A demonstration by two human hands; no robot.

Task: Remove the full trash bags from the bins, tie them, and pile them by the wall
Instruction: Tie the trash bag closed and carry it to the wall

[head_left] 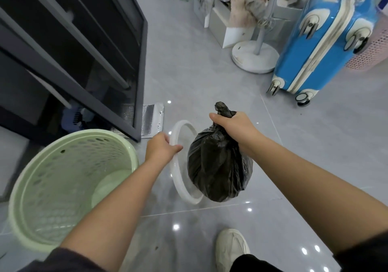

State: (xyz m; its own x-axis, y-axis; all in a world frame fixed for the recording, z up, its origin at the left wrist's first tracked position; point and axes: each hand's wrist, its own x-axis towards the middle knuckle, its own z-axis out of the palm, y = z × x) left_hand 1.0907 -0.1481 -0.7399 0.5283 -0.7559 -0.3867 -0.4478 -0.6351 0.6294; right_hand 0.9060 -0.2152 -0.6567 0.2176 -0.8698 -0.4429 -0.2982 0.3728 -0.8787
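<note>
A full black trash bag (218, 171) hangs in the air above the grey floor, its neck bunched together. My right hand (233, 127) grips that gathered neck, and a twisted tuft of plastic sticks up past my fingers. My left hand (160, 148) holds a white plastic ring (184, 189), the bin's bag-holding rim, which hangs tilted beside and behind the bag. At the lower left stands a pale green perforated bin (63, 187), upright with no bag inside.
A dark cabinet frame (138, 78) stands at the left, with a silver foil sheet (151, 122) on the floor at its foot. Farther back are a white fan base (255, 56), a blue suitcase (323, 40), boxes and a pink basket (371, 49). My white shoe (231, 248) is below.
</note>
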